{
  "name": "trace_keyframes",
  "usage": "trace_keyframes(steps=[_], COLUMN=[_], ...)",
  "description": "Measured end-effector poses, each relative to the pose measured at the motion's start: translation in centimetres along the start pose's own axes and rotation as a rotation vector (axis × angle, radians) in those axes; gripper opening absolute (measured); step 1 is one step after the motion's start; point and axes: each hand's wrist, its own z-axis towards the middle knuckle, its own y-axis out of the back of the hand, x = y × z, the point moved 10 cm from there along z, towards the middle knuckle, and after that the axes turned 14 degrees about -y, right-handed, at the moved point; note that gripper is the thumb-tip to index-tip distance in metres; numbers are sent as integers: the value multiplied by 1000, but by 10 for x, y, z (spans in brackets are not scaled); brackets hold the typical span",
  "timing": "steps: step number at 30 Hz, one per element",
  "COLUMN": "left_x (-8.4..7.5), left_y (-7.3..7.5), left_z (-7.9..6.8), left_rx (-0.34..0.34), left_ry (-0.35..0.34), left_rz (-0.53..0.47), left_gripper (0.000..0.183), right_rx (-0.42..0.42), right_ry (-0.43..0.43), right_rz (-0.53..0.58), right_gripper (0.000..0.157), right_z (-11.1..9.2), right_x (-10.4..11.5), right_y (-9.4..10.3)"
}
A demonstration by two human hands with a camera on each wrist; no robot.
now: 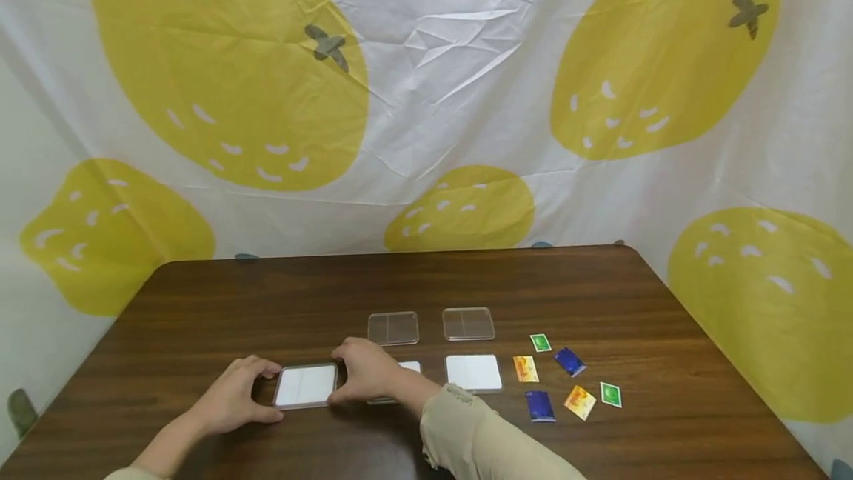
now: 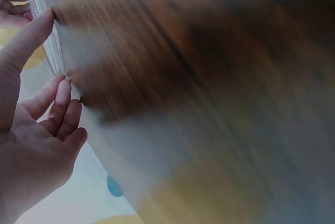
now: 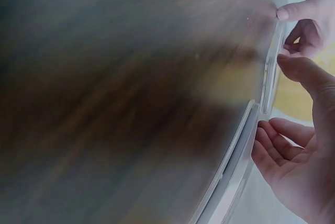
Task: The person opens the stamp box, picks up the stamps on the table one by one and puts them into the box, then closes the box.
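Note:
A flat clear case with a white insert point(image 1: 306, 387) lies on the table at the left of its row. My left hand point(image 1: 233, 396) holds its left side, thumb at the near corner and fingers at the far corner. Opposite, my right hand point(image 1: 366, 370) holds the right side the same way. In the left wrist view the case's thin edge point(image 2: 56, 51) shows between thumb and fingers. The right hand and forearm partly hide a second white-filled case point(image 1: 411, 367). A third white-filled case point(image 1: 473, 372) sits further right, untouched.
Two clear lids or trays point(image 1: 393, 329) lie behind the second and third cases. To the right, small green, blue and orange printed pieces point(image 1: 540, 407) are scattered on the brown wooden table point(image 1: 266, 302). A lemon-print cloth point(image 1: 426, 117) hangs behind the table.

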Motion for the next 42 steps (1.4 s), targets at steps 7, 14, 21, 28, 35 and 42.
trace_keyframes(steps=[7, 14, 21, 28, 35, 42], left_x=[3, 3, 3, 4, 4, 5], left_y=[-2, -4, -4, -5, -5, -4], left_z=[0, 1, 1, 1, 0, 0], left_rx=[13, 17, 7, 12, 8, 2], left_ry=[15, 26, 34, 44, 63, 77], left_rz=[7, 0, -6, -10, -12, -11], left_gripper=[59, 58, 58, 57, 57, 57], right_rx=[-17, -5, -15, -22, -1, 12], right_ry=[30, 8, 20, 39, 24, 23], right_rz=[-83, -51, -61, -65, 6, 53], right_gripper=[52, 48, 45, 44, 45, 50], right_z=[2, 2, 2, 1, 3, 7], right_x=[8, 8, 10, 11, 8, 2], right_y=[-6, -6, -5, -3, -3, 0])
